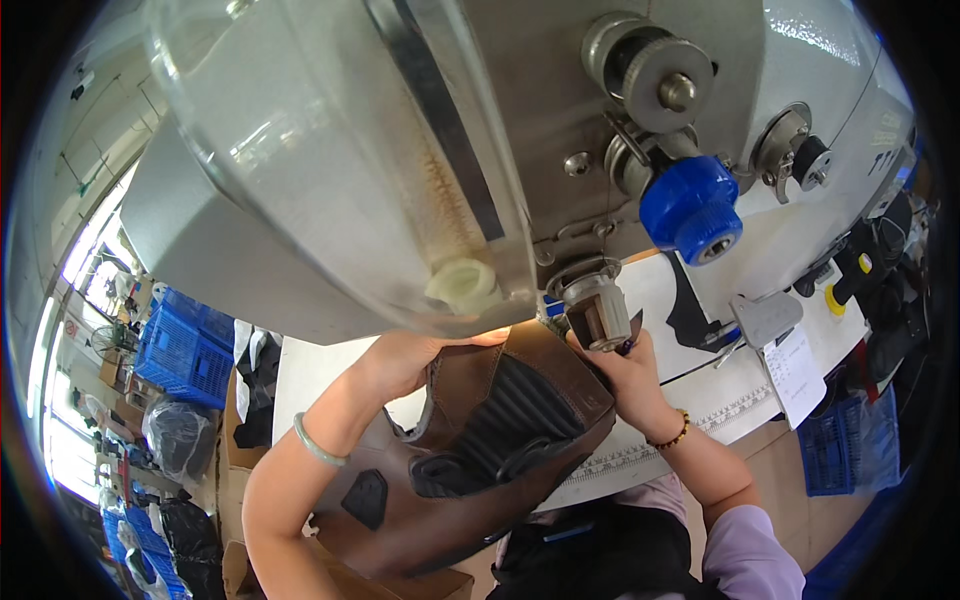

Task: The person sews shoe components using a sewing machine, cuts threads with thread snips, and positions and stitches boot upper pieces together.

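Note:
A brown leather piece (480,380) with a black ribbed panel (520,415) and a small black patch (365,498) lies below the sewing machine head (550,230) and hangs over the table's near edge. At its far left edge, my left hand (420,362) grips the leather, some fingertips hidden behind the machine's clear cover (340,170). My right hand (630,378) closes on the leather's far right edge, close to the machine's needle area (600,315). A small dark item shows by its fingers, too small to name.
A blue tension knob (690,210) sticks out of the machine. On the white table (740,385) are a black cut piece (690,310), a ruler strip (680,443) and a written paper (793,375). Blue crates (185,345) stand at left, another blue crate (832,445) at right.

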A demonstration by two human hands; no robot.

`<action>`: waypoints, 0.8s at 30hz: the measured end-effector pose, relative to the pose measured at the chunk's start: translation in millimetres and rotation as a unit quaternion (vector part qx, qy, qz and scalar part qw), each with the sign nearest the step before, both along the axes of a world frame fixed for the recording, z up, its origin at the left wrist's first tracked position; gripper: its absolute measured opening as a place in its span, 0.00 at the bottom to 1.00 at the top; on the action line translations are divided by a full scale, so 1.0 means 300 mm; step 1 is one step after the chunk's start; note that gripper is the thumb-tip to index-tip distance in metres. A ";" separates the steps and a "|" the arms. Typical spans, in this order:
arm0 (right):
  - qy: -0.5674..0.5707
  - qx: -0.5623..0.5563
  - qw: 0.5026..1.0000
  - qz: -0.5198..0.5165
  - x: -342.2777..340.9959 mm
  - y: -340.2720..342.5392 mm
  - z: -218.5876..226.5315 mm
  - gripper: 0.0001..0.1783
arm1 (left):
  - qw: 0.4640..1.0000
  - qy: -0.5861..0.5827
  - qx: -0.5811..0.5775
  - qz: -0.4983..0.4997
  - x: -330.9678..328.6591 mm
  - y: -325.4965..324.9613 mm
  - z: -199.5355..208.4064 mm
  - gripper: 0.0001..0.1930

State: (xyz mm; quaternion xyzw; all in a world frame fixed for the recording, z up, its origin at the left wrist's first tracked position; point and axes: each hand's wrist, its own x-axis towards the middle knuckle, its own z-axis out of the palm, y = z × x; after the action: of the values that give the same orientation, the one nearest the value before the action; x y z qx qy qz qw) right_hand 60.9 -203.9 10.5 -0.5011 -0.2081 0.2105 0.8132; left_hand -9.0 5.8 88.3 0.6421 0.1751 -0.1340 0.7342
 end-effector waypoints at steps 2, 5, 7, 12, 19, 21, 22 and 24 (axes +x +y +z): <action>-0.003 0.006 1.000 0.001 -0.018 0.000 -0.010 0.11 | 0.999 -0.006 0.020 -0.031 0.014 0.029 -0.012 0.15; 0.018 0.029 0.999 0.014 -0.033 0.006 -0.020 0.12 | 0.996 -0.028 0.062 -0.060 0.010 0.056 -0.010 0.15; -0.080 0.006 0.997 0.001 -0.039 0.004 -0.016 0.12 | 0.994 -0.045 0.081 -0.059 0.009 0.073 0.008 0.15; -0.098 -0.009 0.993 -0.072 -0.128 0.039 -0.024 0.08 | 0.992 -0.120 0.004 0.035 -0.005 0.152 -0.048 0.14; -0.035 0.041 0.995 -0.089 -0.160 0.089 -0.051 0.08 | 0.994 -0.089 0.026 0.052 0.008 0.089 0.003 0.13; -0.025 0.057 0.995 -0.076 -0.163 0.097 -0.050 0.07 | 0.962 -0.238 0.127 0.041 0.011 0.097 0.005 0.11; -0.026 0.056 0.995 -0.077 -0.159 0.099 -0.052 0.07 | 0.962 -0.239 0.125 0.041 0.017 0.084 0.011 0.11; -0.058 0.047 0.991 -0.109 -0.150 0.102 -0.056 0.07 | 0.944 -0.275 0.180 0.028 0.031 0.048 0.030 0.10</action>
State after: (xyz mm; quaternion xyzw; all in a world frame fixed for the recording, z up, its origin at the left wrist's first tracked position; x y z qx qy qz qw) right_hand 15.9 -173.4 -6.3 -0.4938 -0.2089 0.0813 0.8402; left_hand 0.3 20.2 97.4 0.7700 0.0059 0.1023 0.6297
